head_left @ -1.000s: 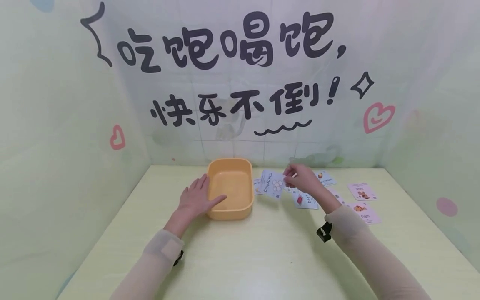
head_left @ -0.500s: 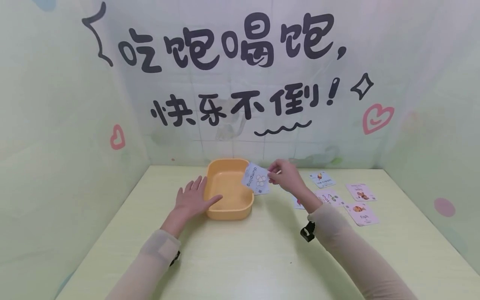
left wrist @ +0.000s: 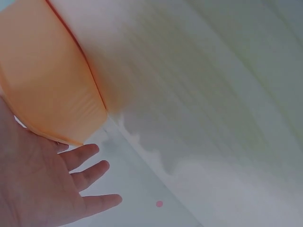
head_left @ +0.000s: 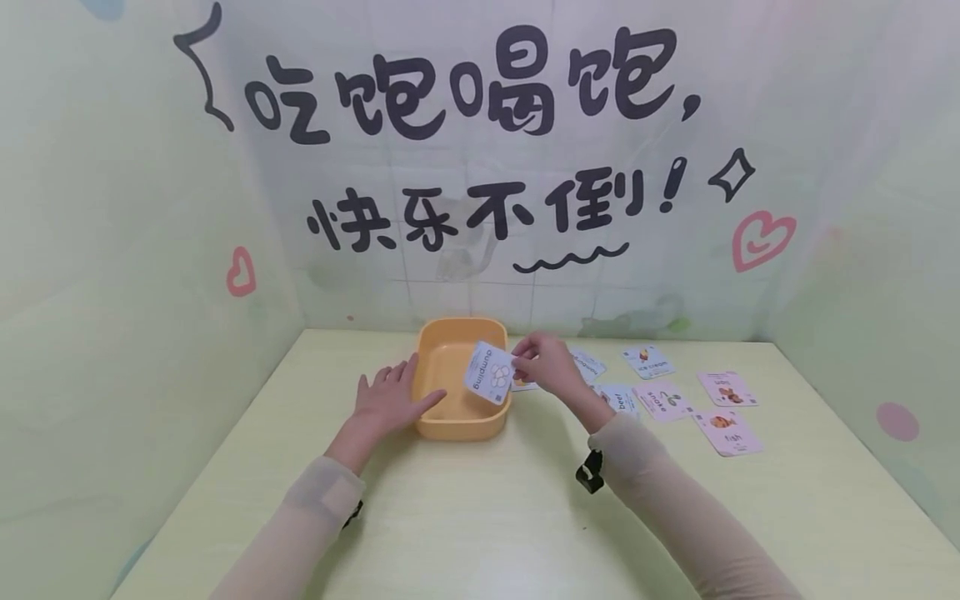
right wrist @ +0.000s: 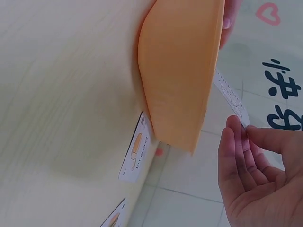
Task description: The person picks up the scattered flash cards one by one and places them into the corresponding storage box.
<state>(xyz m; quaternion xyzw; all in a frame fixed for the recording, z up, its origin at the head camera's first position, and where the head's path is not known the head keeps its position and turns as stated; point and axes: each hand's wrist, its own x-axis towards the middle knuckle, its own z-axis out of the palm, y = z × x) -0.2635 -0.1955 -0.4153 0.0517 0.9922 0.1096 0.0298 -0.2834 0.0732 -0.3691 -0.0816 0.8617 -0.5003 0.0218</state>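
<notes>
Showing plain orange on the bin (head_left: 460,431), pale blue on the dumpling card (head_left: 490,372) and pink on the fish card (head_left: 729,433). Also showing black lettering (head_left: 500,218) and pink hearts (head_left: 737,247) on the whitish, gridded backdrop (head_left: 360,292), pale yellow on the tabletop (head_left: 480,517).

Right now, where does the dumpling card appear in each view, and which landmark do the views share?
Head: the dumpling card is just below centre, over the orange tray, pinched by the right hand.
Left wrist: not in it.
Right wrist: right of centre, seen at a slant beyond the tray's rim.
Shared landmark: the orange tray, in all three.
</notes>
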